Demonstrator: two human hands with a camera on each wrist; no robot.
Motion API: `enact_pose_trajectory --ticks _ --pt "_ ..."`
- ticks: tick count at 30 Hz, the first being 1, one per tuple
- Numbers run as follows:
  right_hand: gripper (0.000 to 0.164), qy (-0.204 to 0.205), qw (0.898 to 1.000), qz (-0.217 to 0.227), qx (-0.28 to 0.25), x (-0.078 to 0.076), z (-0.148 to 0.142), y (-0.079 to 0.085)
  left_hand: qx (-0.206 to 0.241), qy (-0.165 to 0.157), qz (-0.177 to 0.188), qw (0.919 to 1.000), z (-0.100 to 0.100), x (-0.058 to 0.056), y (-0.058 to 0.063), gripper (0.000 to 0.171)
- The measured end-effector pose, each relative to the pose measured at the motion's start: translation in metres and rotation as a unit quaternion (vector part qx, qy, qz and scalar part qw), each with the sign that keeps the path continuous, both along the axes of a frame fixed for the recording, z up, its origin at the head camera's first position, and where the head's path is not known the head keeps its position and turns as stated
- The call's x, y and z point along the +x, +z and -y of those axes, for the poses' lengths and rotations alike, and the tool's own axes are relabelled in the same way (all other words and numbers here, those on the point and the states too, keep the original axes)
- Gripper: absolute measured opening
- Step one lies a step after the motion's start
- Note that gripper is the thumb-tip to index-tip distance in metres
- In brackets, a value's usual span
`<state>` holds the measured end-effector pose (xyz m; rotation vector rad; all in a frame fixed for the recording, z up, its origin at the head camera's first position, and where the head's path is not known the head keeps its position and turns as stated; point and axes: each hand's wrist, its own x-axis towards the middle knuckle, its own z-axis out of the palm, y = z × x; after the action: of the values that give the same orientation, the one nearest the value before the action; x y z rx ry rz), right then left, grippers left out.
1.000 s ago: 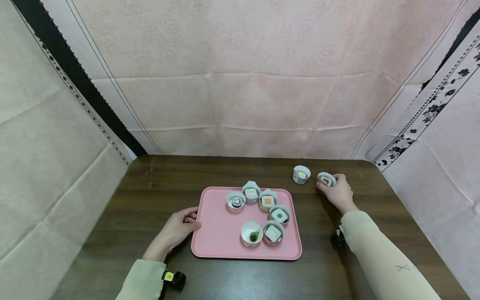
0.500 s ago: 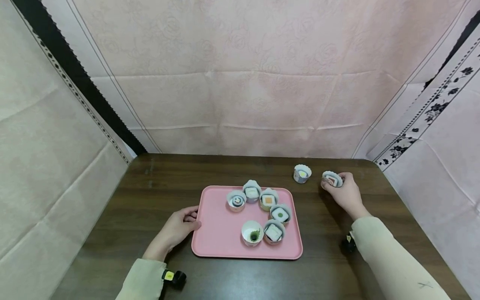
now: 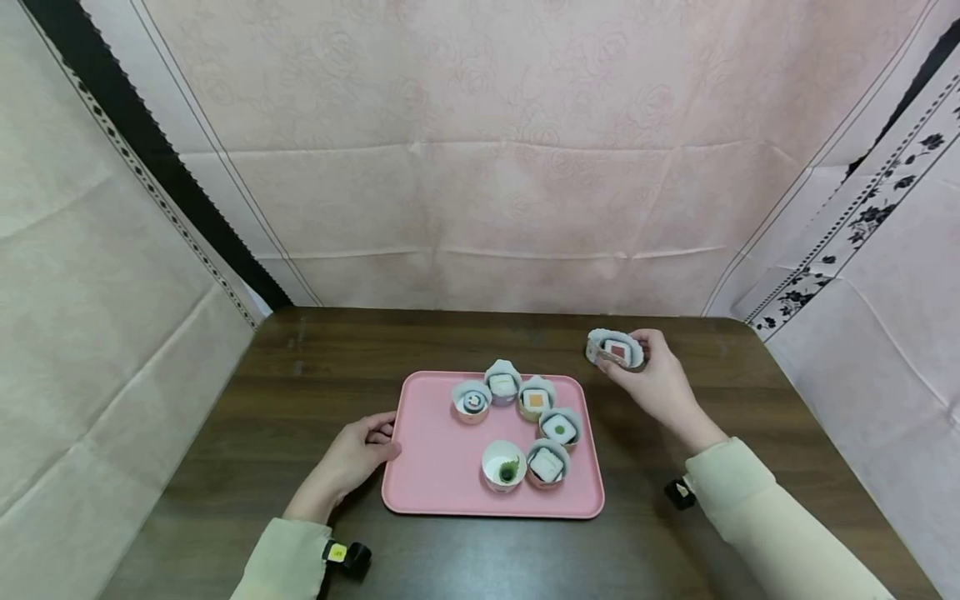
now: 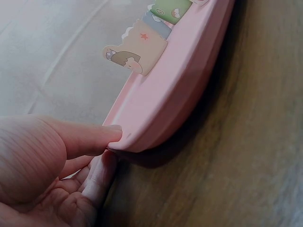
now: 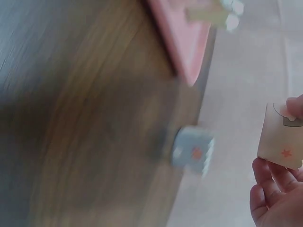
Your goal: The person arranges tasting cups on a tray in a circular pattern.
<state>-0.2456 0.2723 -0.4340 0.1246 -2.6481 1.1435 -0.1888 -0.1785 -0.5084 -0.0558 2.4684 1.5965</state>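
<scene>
My left hand [image 3: 352, 458] pinches the left rim of a pink tray [image 3: 435, 483]; in the left wrist view the thumb lies on top and the fingers underneath. My right hand [image 3: 663, 383] grips a small cupcake [image 3: 628, 353] with a reddish square on top, in a beige paper wrapper [image 5: 279, 137] with a star. It is lifted off the table. Partly hidden behind it in the head view stands another cupcake [image 3: 595, 337], whose grey-blue wrapper [image 5: 194, 149] shows in the right wrist view. Several cupcakes stand on the tray, including one with a blue swirl [image 3: 474, 403].
The brown wooden table [image 3: 337, 350] reaches back to a pale hanging cloth [image 3: 487, 208]. On the tray, a white cup [image 3: 503, 467] with something green inside stands near the front, beside a cupcake with a white square [image 3: 547, 465].
My right hand lifted the cupcake slightly to the right, then carried it left, in front of the standing cupcake. The left hand and the tray have stayed put.
</scene>
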Motion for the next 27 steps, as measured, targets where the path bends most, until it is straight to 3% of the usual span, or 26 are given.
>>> enact_pose_trajectory --ticks 5,11,17,20,27 --pt "0.062 0.054 0.998 -0.009 -0.007 0.012 0.031 0.007 -0.002 0.0 -0.002 1.0 -0.001 0.0 0.0 0.052" --pt "0.057 0.123 0.992 0.01 -0.028 0.032 0.077 0.01 0.0 0.001 0.0 1.0 -0.001 0.0 0.001 0.052" --pt "0.053 0.183 0.983 -0.004 -0.024 0.047 0.122 0.004 -0.009 -0.002 -0.002 1.0 -0.001 0.0 0.002 0.052" --pt "0.052 0.195 0.981 -0.004 -0.008 0.052 0.142 -0.001 -0.009 -0.001 0.0 1.0 0.0 0.0 0.001 0.052" --pt "0.049 0.206 0.976 0.057 0.035 0.063 0.174 -0.009 -0.006 -0.003 0.005 1.0 0.0 0.001 0.001 0.053"
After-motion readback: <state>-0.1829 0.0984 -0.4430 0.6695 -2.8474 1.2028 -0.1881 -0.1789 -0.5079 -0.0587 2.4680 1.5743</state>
